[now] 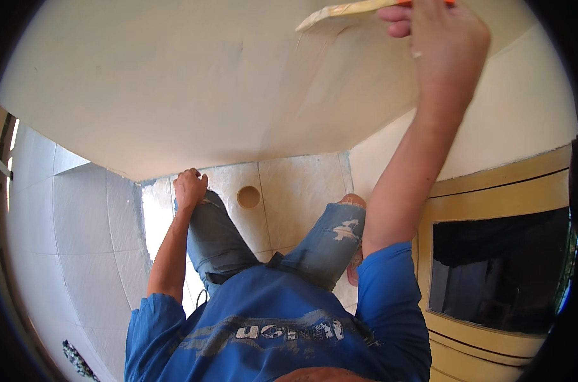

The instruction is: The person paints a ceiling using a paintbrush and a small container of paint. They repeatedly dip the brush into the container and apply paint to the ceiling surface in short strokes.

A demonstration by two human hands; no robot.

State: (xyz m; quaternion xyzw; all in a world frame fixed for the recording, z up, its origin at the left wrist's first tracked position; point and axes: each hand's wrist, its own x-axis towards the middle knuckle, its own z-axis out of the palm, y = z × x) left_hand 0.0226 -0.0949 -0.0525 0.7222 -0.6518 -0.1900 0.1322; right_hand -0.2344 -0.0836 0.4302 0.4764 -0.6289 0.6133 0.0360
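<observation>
My right hand [445,48] is raised at the upper right, its fingers wrapped around the orange handle of a flat paintbrush [330,19]. The brush's cream-coated bristles point left against the beige wall [193,95], with faint streaks below the tip. On my bent left knee rests my left hand [190,188], its fingers loosely bent and apart, with nothing in them. Between my knees, a small round container [248,197] of tan paint stands on the tiled floor.
A side wall meets the painted wall at the right, next to a yellow-framed door or cabinet [422,267] with a dark glass panel [499,270]. Pale grey tiles [85,216] spread along the left. My ripped jeans [321,242] flank the container.
</observation>
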